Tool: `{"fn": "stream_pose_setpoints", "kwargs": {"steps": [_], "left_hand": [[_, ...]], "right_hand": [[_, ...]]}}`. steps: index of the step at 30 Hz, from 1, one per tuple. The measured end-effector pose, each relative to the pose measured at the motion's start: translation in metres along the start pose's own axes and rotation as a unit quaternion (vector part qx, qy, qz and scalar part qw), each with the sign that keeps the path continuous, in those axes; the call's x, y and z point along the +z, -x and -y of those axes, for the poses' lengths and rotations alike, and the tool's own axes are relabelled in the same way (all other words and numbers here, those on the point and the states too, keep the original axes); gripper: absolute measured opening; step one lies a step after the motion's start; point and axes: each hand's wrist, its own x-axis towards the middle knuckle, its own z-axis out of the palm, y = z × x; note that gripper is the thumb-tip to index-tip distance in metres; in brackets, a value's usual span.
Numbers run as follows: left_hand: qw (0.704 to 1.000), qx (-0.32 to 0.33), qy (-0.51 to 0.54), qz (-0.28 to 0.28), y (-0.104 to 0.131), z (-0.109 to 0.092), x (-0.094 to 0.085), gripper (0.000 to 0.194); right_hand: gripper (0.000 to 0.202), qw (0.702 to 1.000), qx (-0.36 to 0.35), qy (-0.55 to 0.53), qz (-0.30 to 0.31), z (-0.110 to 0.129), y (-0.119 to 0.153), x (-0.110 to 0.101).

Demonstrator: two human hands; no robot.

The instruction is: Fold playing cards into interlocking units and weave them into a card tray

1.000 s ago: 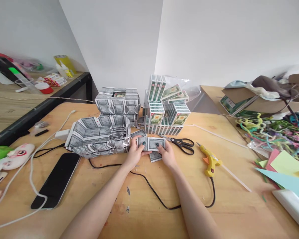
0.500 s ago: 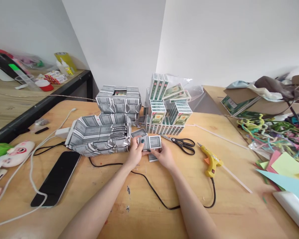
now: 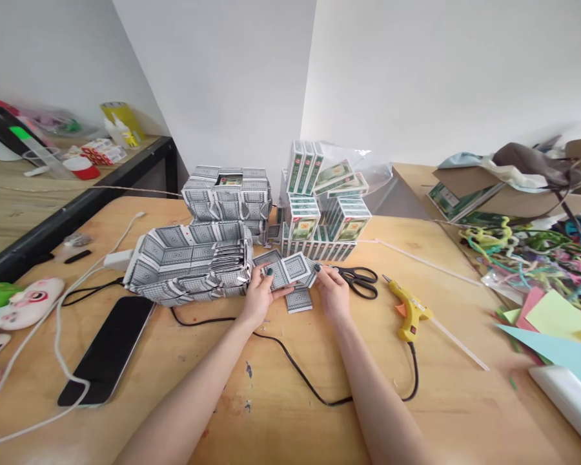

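My left hand (image 3: 258,298) is closed on joined playing cards (image 3: 285,268) with grey patterned backs, thumb on top and fingers underneath. Just right of them, my right hand (image 3: 333,289) pinches the edge of another playing card (image 3: 310,274), partly hidden behind the held ones. Below, one more card piece (image 3: 299,300) lies on the table. Left of my hands stands an open basket (image 3: 174,255) built of folded cards, with a stack of folded cards at its right end. Black-handled scissors (image 3: 361,281) lie behind my right hand, their blades hidden.
A second card-built block (image 3: 227,201) and stacked green-and-white card boxes (image 3: 303,219) stand behind. A yellow glue gun (image 3: 408,314) lies to the right, its black cord crossing the table. The left side has a phone (image 3: 107,349) and white cable; craft paper (image 3: 556,316) is far right.
My right hand has moved off the cards in my left hand, to the right, and now pinches a separate card. The held cards have tilted, and the view has shifted slightly.
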Motion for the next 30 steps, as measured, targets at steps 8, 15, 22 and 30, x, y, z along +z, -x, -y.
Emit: {"fn": "stream_pose_setpoints", "kwargs": {"steps": [8,15,22,30], "left_hand": [[0.998,0.024,-0.064,-0.017,0.0046,-0.0033,0.0055,0.035],[0.992,0.051,-0.108,-0.038,0.0052,-0.0023,0.0071,0.033],[0.990,0.064,-0.117,-0.046,0.0037,-0.0008,0.0048,0.033],[0.991,0.064,-0.111,-0.051,0.0049,-0.0008,0.0056,0.033]], "right_hand": [[0.031,0.998,0.014,0.013,-0.066,0.0015,0.0024,0.0010],[0.033,0.996,-0.016,0.044,-0.078,0.0003,0.0020,0.0009],[0.032,0.995,-0.021,0.059,-0.078,0.0018,0.0035,0.0018],[0.033,0.991,-0.026,0.093,-0.089,0.0012,0.0038,0.0018]]}}
